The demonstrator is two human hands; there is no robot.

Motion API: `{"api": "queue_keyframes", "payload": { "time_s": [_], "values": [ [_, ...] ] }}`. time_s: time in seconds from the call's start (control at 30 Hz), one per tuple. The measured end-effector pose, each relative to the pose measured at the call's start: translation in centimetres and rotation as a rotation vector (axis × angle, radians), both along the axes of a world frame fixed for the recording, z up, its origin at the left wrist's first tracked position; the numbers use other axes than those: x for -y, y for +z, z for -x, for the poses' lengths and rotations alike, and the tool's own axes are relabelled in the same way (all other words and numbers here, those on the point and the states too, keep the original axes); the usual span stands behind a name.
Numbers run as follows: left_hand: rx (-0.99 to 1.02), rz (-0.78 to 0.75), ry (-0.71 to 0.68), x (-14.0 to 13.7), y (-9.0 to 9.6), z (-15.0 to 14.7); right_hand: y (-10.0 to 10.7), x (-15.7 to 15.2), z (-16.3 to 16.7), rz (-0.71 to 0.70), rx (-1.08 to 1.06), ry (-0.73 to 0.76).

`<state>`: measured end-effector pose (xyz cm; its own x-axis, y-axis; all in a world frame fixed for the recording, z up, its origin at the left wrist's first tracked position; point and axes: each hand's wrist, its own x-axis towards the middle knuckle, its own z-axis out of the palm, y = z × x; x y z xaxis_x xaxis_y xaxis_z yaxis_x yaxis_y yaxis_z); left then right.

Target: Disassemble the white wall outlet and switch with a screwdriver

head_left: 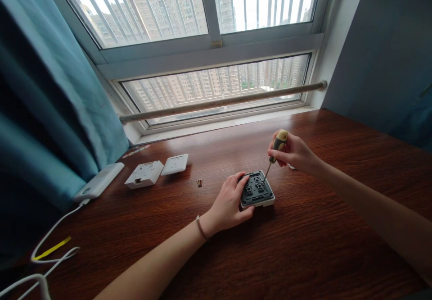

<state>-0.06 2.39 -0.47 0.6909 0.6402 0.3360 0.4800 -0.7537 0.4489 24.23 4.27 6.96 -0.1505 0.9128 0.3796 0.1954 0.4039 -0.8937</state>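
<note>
On the wooden table lies a wall switch (258, 196), its dark inner frame facing up in a white housing. My left hand (232, 201) grips its left side, with the thumb at the near edge and fingers over the far left corner. My right hand (292, 151) is closed round the handle of a screwdriver (279, 143) with a yellow and dark grip. The screwdriver slants down, its tip against the right part of the dark frame; whether a screw sits under it is too small to tell. Several small screws (200, 183) lie left of my left hand.
Farther left are a white mounting box (144, 174) and a white socket panel (174, 164). A white power bank-like device (99, 182) with a cable (56, 234) and yellow tie lies by the blue curtain (67, 79). A small white piece (291, 167) is partly behind my right hand.
</note>
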Motion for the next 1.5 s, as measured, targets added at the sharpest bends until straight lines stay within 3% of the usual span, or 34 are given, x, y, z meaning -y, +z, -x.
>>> {"api": "queue_keyframes", "payload": {
  "time_s": [0.3,0.47,0.6,0.77,0.87,1.0,1.2,1.37,1.43,1.5],
  "values": [
    [-0.010,-0.016,-0.010,0.0,0.0,0.1,1.7,1.4,-0.1,-0.151,0.137,0.206],
    [-0.016,-0.021,-0.015,-0.1,0.1,0.0,1.5,1.4,0.2,-0.333,0.258,0.217],
    [-0.030,-0.024,-0.012,-0.1,0.0,0.1,1.3,1.0,0.0,-0.283,0.240,0.337],
    [-0.063,-0.034,-0.009,-0.1,0.1,0.1,1.1,0.8,0.0,-0.229,0.089,0.307],
    [-0.082,-0.043,-0.017,-0.1,0.2,0.1,0.9,0.9,0.1,-0.197,0.052,0.187],
    [-0.085,-0.042,-0.016,0.0,0.3,0.1,0.6,0.9,0.5,-0.243,0.050,-0.127],
    [-0.080,-0.034,-0.017,-0.1,0.3,0.1,0.6,1.2,1.3,-0.275,-0.012,-0.234],
    [-0.075,-0.032,-0.013,0.0,0.3,0.1,-0.1,1.1,1.6,-0.297,0.129,-0.649],
    [-0.077,-0.031,-0.013,0.0,0.3,0.1,-0.3,1.2,1.7,-0.310,0.128,-0.648],
    [-0.075,-0.029,-0.015,0.0,0.3,0.1,-0.2,1.5,1.9,-0.301,0.064,-0.534]
  ]
}}
